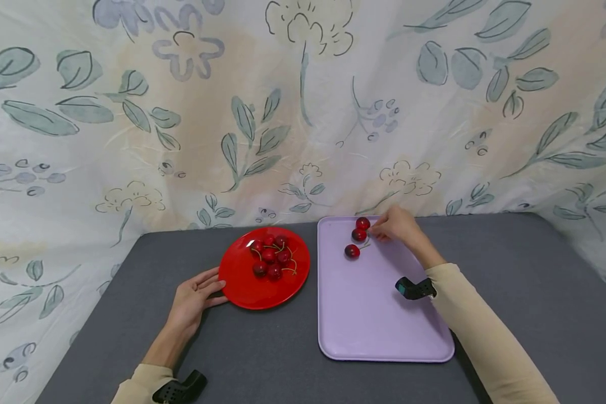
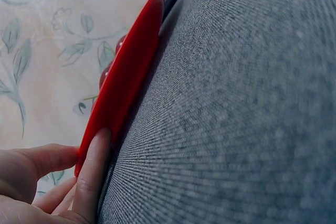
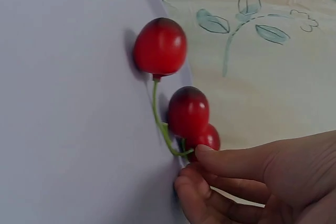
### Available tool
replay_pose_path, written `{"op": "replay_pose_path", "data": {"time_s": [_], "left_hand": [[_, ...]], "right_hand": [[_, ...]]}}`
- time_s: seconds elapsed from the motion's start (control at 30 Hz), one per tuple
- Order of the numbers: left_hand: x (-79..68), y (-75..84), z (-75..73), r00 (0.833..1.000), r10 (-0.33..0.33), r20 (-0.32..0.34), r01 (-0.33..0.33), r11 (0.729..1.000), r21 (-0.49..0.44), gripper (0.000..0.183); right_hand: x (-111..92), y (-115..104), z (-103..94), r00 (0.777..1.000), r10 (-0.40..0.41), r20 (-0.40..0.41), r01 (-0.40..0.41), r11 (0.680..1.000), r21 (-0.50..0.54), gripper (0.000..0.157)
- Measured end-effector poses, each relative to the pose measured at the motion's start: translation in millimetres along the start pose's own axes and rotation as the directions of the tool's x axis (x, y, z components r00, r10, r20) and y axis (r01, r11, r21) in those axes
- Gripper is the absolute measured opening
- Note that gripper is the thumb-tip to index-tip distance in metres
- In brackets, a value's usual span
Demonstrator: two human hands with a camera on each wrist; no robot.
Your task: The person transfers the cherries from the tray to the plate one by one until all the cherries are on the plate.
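Note:
My left hand (image 1: pixel 194 298) holds the left rim of a red plate (image 1: pixel 247 289), its thumb and fingers on either side of the edge in the left wrist view. Several dark red cherries (image 1: pixel 269 255) with green stems are heaped on that plate. On a lilac tray (image 1: pixel 373 320), three more cherries (image 1: pixel 352 251) form a short row near the far edge. Beside them my right hand (image 1: pixel 399 229) pinches a green cherry stem (image 3: pixel 184 153) between thumb and forefinger. Those fingers partly cover the farthest cherry (image 3: pixel 209 137) in the right wrist view.
Plate and tray stand side by side on a dark grey table (image 1: pixel 278 359), a narrow gap between them. A patterned cloth (image 1: pixel 303 112) with leaves and flowers hangs behind the table. Each wrist wears a black camera strap (image 1: pixel 416 288).

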State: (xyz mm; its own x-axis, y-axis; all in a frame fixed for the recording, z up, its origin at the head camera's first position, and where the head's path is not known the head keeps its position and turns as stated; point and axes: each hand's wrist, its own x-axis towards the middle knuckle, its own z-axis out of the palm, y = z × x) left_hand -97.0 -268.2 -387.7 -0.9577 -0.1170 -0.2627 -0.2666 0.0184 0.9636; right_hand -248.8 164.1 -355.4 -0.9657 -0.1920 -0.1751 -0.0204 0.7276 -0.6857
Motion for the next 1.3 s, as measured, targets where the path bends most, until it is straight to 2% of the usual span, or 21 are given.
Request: {"op": "replay_pose_path", "data": {"time_s": [0.53,0.9,1.13,1.3], "left_hand": [[3.4,1.5,-0.3,1.0,-0.009,-0.002,0.009,1.0,0.006,0.05],[6.0,4.4,-2.6,1.0,-0.019,-0.004,0.019,1.0,0.008,0.05],[6.7,5.1,-3.3,1.0,-0.029,0.0,0.029,1.0,0.001,0.051],[7.4,6.6,-3.2,1.0,-0.029,0.0,0.029,1.0,0.004,0.051]], "right_hand": [[4,1,8.3,0.999,-0.015,-0.047,0.014,1.0,-0.022,0.021],[3,3,-5.5,0.998,-0.039,-0.043,0.043,0.995,0.094,0.019],[2,-2,-9.5,0.997,-0.031,-0.068,0.039,0.992,0.12,0.023],[3,-6,-7.9,0.995,-0.027,-0.095,0.046,0.979,0.2,0.023]]}}
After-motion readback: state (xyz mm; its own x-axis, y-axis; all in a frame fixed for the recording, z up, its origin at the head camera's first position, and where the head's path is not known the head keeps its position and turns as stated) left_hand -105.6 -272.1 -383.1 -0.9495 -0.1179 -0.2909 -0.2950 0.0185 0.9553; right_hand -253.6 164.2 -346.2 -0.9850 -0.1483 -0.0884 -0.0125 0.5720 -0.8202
